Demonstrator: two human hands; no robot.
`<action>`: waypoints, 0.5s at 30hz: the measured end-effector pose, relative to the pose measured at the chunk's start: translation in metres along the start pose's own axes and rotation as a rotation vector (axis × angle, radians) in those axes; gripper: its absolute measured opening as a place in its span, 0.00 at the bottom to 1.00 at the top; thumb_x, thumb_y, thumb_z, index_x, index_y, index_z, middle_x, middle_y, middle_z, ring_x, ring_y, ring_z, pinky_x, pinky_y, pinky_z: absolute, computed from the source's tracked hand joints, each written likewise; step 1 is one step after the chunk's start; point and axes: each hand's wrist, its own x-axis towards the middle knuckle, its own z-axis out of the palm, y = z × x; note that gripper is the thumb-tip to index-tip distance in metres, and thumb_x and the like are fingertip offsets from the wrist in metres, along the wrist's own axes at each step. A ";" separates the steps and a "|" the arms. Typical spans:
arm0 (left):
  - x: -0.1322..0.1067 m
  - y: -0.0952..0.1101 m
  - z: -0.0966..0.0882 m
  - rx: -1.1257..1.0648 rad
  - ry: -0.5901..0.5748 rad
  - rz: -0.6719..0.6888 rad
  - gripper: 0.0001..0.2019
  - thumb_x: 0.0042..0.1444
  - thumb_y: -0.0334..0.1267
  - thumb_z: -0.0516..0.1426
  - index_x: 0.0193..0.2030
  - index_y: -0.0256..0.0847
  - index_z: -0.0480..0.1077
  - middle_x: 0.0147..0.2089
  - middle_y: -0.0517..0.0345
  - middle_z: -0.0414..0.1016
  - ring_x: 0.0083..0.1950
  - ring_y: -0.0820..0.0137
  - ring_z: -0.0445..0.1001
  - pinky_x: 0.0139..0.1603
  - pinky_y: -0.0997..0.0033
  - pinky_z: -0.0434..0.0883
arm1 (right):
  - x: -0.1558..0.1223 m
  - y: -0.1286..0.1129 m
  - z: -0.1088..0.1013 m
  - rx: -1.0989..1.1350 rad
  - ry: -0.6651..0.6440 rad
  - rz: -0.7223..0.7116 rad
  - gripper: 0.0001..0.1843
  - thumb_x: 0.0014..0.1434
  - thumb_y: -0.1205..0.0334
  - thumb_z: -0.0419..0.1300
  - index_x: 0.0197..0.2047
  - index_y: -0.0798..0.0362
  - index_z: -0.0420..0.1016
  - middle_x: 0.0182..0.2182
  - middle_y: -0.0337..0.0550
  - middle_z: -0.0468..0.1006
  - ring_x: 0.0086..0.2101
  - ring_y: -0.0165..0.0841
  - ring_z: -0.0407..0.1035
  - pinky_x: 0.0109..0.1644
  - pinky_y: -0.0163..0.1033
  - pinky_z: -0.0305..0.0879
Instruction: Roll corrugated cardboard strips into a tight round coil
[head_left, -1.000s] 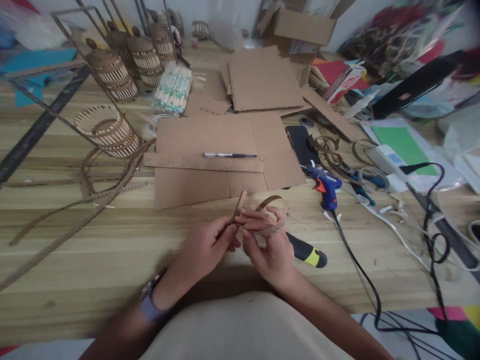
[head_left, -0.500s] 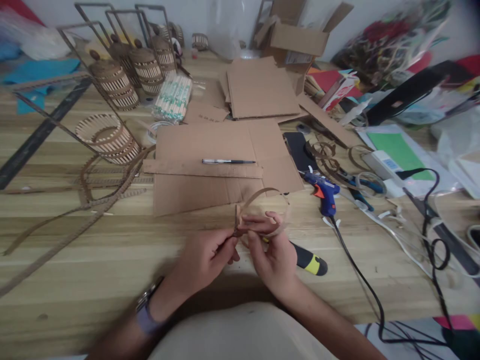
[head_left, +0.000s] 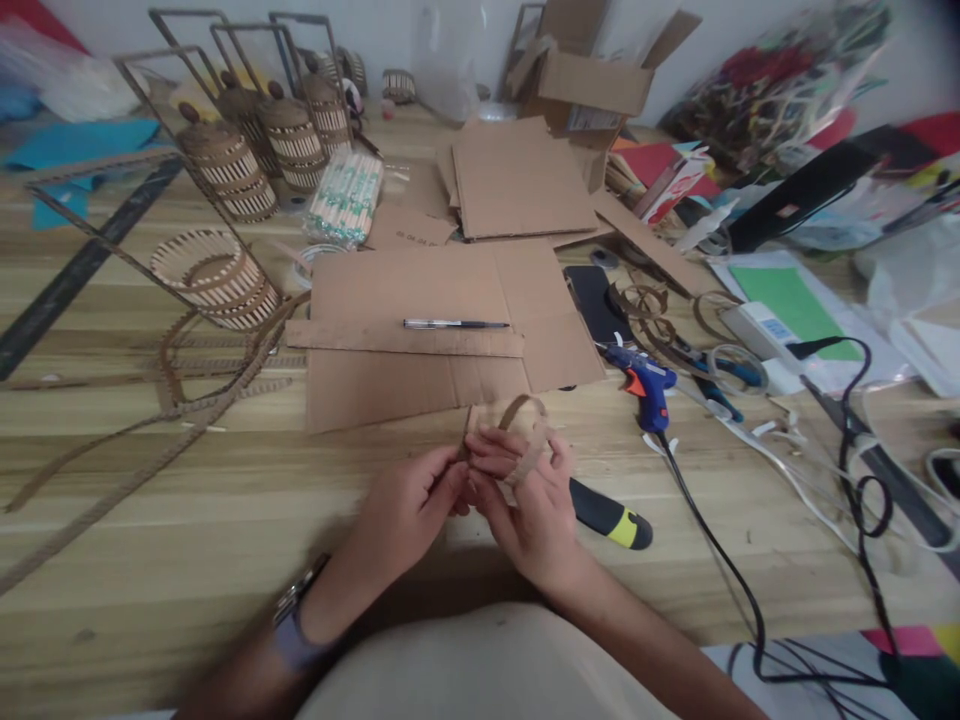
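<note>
Between my hands is a narrow brown cardboard strip (head_left: 531, 455), its free length curling in a loop over the right fingers. My left hand (head_left: 412, 505) pinches one end of it between thumb and fingertips. My right hand (head_left: 529, 510) closes on the strip close beside the left fingertips, so the two hands almost touch. The pinched part is mostly hidden by the fingers. A black and yellow handle (head_left: 611, 515) lies on the table, partly behind my right hand. Beyond the hands, a flat cardboard sheet (head_left: 375, 385) carries a cardboard strip (head_left: 352, 338) and a pen (head_left: 456, 324).
A blue glue gun (head_left: 649, 385) with a black cable lies at right, near a dark phone (head_left: 596, 300) and curled strips (head_left: 652, 325). On the left stand an open slatted basket (head_left: 217, 280), several lidded ones (head_left: 225, 165) and long loose strips (head_left: 187, 430). A cardboard box (head_left: 592, 80) stands behind.
My right hand has shifted slightly left, its fingers curling further in around the strip. The strip's loop has become smaller and tighter. My left hand has moved a little left and up.
</note>
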 end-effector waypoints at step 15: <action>0.000 0.002 0.000 -0.030 -0.029 -0.035 0.16 0.69 0.48 0.50 0.44 0.41 0.75 0.33 0.58 0.82 0.33 0.68 0.80 0.34 0.73 0.74 | 0.000 0.001 -0.004 0.081 -0.019 0.028 0.10 0.64 0.71 0.59 0.46 0.45 0.70 0.41 0.38 0.87 0.45 0.38 0.81 0.66 0.51 0.57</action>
